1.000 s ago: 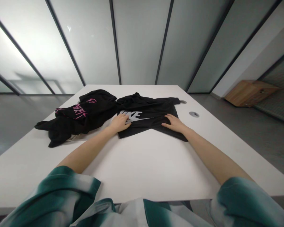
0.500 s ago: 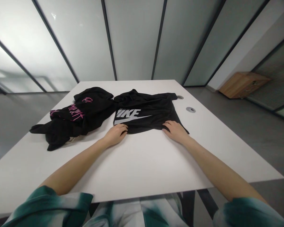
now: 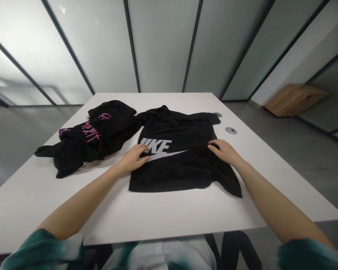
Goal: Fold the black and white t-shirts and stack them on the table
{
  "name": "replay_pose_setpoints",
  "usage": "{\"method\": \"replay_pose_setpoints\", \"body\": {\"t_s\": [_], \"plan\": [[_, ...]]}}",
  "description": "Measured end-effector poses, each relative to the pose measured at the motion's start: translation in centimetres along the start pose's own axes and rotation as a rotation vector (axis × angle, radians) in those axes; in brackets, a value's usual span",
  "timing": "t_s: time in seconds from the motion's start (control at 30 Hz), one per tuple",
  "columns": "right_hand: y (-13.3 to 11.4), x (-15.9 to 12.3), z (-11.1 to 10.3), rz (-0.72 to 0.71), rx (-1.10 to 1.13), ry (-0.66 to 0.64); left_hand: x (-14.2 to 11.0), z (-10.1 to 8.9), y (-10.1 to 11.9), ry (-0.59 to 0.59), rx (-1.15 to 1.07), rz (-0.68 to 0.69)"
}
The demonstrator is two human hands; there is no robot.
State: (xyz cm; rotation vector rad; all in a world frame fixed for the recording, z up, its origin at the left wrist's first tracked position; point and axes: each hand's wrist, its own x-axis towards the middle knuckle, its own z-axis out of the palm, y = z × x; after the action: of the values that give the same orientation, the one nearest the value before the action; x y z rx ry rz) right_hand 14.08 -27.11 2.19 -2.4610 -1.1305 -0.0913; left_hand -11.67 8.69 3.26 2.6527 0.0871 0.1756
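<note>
The frosted glass partition [image 3: 163, 45] glows brightest beyond the left hand [image 3: 133, 157], toward the far left, and dulls to grey beyond the right hand [image 3: 224, 150]. Soft, faint shadow lies on the white table [image 3: 163, 213] beside the left forearm [image 3: 81, 200]. Between the hands, the black Nike T-shirt [image 3: 180, 170] loses fold detail to darkness. Wide-angle stretch skews the wooden cabinet [image 3: 294, 101] past the right hand; the sleeve [image 3: 307, 255] behind it is blurred.
</note>
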Motion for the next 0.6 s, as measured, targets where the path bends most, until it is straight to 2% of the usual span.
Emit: {"method": "replay_pose_setpoints", "body": {"t_s": [0.13, 0.23, 0.47, 0.6], "plan": [[1.2, -2.0, 2.9, -0.052, -0.151, -0.035, -0.1, 1.6, -1.4, -0.077, 0.199, 0.08], [1.2, -3.0, 3.7, -0.04, -0.212, -0.075, -0.9, 1.8, -2.0, -0.102, 0.253, 0.071], [0.4, -2.4, 2.8, 0.1, -0.251, -0.148, -1.4, 0.8, -1.4, -0.073, 0.285, 0.061], [-0.1, -2.3, 2.1, 0.095, -0.278, -0.124, -1.2, 0.2, -0.6, -0.045, 0.292, 0.072]]}}
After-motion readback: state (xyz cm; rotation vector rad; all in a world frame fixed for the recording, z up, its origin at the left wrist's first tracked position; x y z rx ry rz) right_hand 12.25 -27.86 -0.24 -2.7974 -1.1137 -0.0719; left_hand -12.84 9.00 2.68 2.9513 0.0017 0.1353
